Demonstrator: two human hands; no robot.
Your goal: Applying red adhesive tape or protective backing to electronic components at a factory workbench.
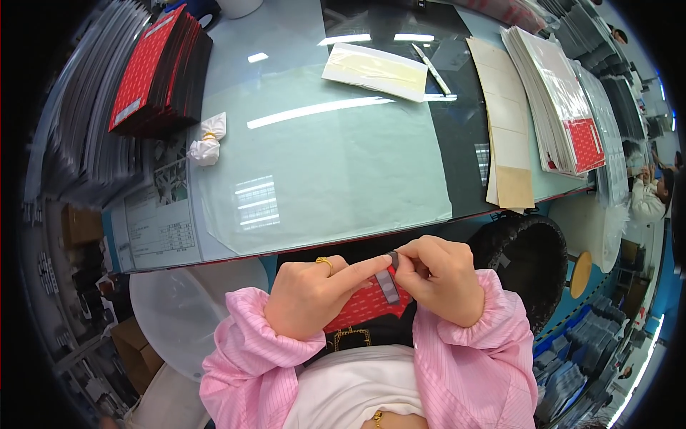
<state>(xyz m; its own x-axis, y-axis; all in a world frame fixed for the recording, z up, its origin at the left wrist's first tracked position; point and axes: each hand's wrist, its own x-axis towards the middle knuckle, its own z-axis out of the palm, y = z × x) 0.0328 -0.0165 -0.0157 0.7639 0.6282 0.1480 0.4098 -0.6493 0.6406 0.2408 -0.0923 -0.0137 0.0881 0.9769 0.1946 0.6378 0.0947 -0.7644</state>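
Observation:
Close to my body, below the table's front edge, is a red piece with a small white printed pattern (364,307); its exact kind I cannot make out. A grey strip (388,287) runs along its right side. My left hand (304,297) is closed at the red piece, its index finger stretched along the top to the strip's upper end. With thumb and index finger pinched, my right hand (443,282) grips the dark upper end of the strip. Both hands nearly touch there, and they hide part of the red piece.
On the glass-topped table (321,193) lie a pale yellow pad (375,71), a pen (431,69) and a crumpled white bundle (207,143). Red-and-black stacked pieces (153,71) stand left, paper stacks (547,100) right. A black-lined bin (525,264) stands below right.

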